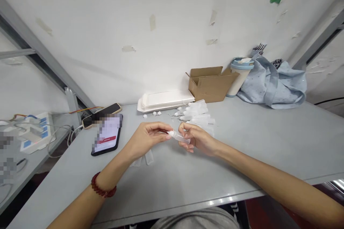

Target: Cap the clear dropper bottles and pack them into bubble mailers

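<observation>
Over the middle of the table, a small translucent squeeze bottle [184, 139] lies nearly level between my two hands. My left hand [146, 136] pinches the white cap [171, 134] at its left end with thumb and fingertips. The bottle's body is in my right hand [200, 139], whose fingers curl round it. Just behind my right hand is a pile of similar translucent bottles [197, 109], some with thin tips pointing left. Several small white caps [155, 113] lie behind my left hand. Under my left wrist, flat translucent plastic pieces [149, 157] rest on the table, partly hidden.
A stack of white flat packets [166, 99] and an open cardboard box [209, 84] stand by the wall. Beside them are a lidded cup [240, 77] and a light blue cloth bag [274, 82]. Two phones [109, 134] lie at left, near a power strip [37, 132] with cables.
</observation>
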Tool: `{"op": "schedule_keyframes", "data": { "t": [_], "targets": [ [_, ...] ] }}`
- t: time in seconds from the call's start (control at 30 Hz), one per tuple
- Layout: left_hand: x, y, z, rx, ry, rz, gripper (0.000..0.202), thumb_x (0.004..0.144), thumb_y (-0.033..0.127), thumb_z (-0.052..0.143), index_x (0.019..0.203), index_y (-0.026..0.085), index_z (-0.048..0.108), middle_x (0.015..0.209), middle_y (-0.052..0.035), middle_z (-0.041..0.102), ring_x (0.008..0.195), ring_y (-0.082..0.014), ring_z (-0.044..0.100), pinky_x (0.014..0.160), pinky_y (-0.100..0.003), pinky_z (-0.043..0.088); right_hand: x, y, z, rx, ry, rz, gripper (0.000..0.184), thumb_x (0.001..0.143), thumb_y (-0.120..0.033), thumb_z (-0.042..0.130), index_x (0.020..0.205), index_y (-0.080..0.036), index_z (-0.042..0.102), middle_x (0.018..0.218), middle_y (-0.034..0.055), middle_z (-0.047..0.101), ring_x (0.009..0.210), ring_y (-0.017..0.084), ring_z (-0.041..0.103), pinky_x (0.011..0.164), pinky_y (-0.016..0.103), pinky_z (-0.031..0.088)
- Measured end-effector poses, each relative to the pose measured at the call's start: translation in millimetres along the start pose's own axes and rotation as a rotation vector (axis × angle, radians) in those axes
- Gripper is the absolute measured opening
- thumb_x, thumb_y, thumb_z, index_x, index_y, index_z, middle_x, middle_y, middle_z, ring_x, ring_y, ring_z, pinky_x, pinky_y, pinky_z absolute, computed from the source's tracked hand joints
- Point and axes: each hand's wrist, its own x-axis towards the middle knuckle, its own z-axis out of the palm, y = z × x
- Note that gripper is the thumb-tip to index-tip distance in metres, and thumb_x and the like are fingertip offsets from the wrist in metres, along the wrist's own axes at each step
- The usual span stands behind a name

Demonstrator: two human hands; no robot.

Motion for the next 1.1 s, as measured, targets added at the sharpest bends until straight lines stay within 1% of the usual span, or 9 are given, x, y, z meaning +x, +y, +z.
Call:
{"op": "schedule_keyframes", "data": {
  "t": [0.13,0.3,0.5,0.63,0.8,0.87,0.97,1.03,1.1],
  "targets": [
    [-0.9,2.3,2.6,-0.040,-0.017,-0.071,0.022,0.073,0.033,0.070,0.087,0.017,0.066,0.082,-0.0017,0.069,0.083,-0.0158,0.064,0.081,-0.028,0.049,0.9,-0.1,-0.9,-0.019,0.015,-0.021,0.005,0.076,-0.017,0.044,0.076,-0.021,0.041,0.057,-0.0040,0.050,0.046,0.008,0.035,0.046,0.020,0.031],
    [-1.0,4.1,3.8,0.076,-0.148,-0.132,0.031,0.083,0.041,0.057,0.071,0.013,0.063,0.065,-0.0023,0.064,0.061,-0.0138,0.061,0.064,-0.026,0.050,1.7,1.6,-1.4,-0.039,0.031,-0.039,0.005,0.076,-0.017,0.045,0.074,-0.020,0.042,0.057,-0.0037,0.049,0.047,0.008,0.035,0.045,0.019,0.030],
    [-2.2,6.4,1.8,0.196,-0.188,0.004,0.018,0.082,0.031,0.058,0.085,0.015,0.065,0.084,-0.0029,0.065,0.072,-0.0138,0.059,0.070,-0.026,0.050,2.7,1.0,-0.9,0.005,0.023,-0.012,0.004,0.075,-0.018,0.045,0.074,-0.021,0.041,0.053,-0.0051,0.044,0.046,0.008,0.031,0.043,0.019,0.028],
    [-3.2,3.9,1.6,0.222,-0.271,-0.026,0.023,0.083,0.036,0.056,0.087,0.015,0.064,0.078,-0.0024,0.063,0.068,-0.0147,0.059,0.062,-0.026,0.051,3.0,2.5,-0.6,0.010,0.032,-0.009,0.005,0.076,-0.019,0.045,0.074,-0.021,0.041,0.052,-0.0054,0.041,0.047,0.009,0.033,0.043,0.018,0.028],
    [-2.0,-0.8,5.2,0.271,-0.173,-0.002,0.031,0.086,0.038,0.050,0.074,0.013,0.063,0.066,-0.0021,0.062,0.057,-0.0129,0.059,0.057,-0.024,0.050,2.7,3.8,-1.3,0.034,0.013,0.033,0.005,0.079,-0.020,0.046,0.077,-0.021,0.041,0.054,-0.0065,0.038,0.046,0.007,0.029,0.043,0.018,0.027],
    [-1.9,-3.4,7.1,0.342,-0.124,0.096,0.025,0.086,0.033,0.052,0.076,0.013,0.065,0.068,-0.0029,0.064,0.059,-0.0129,0.060,0.060,-0.023,0.049,2.6,1.4,-1.2,0.089,0.004,0.069,0.007,0.081,-0.023,0.046,0.079,-0.022,0.040,0.054,-0.0080,0.036,0.043,0.006,0.022,0.043,0.018,0.027],
    [-2.2,-7.4,9.5,0.481,0.002,0.334,0.017,0.083,0.026,0.055,0.083,0.014,0.067,0.080,-0.0062,0.068,0.073,-0.0161,0.062,0.065,-0.023,0.049,2.7,-2.9,-0.2,0.127,0.008,0.099,0.009,0.084,-0.028,0.047,0.083,-0.024,0.039,0.054,-0.0098,0.030,0.042,0.006,0.017,0.041,0.018,0.027],
    [-2.1,-8.5,10.4,0.508,0.060,0.397,0.016,0.083,0.026,0.057,0.086,0.014,0.067,0.089,-0.0079,0.069,0.080,-0.0175,0.062,0.068,-0.024,0.049,2.9,-3.8,0.2,0.056,0.038,0.068,0.012,0.087,-0.035,0.044,0.086,-0.024,0.039,0.055,-0.0100,0.028,0.041,0.006,0.020,0.042,0.020,0.031],
    [-1.3,-7.4,10.7,0.466,0.079,0.315,0.018,0.083,0.029,0.056,0.086,0.014,0.066,0.089,-0.0078,0.069,0.077,-0.0169,0.062,0.068,-0.024,0.050,2.7,-1.9,-0.4,-0.170,0.100,-0.042,0.017,0.089,-0.041,0.042,0.090,-0.024,0.040,0.057,-0.0089,0.031,0.043,0.008,0.029,0.046,0.024,0.035]
  ]
}}
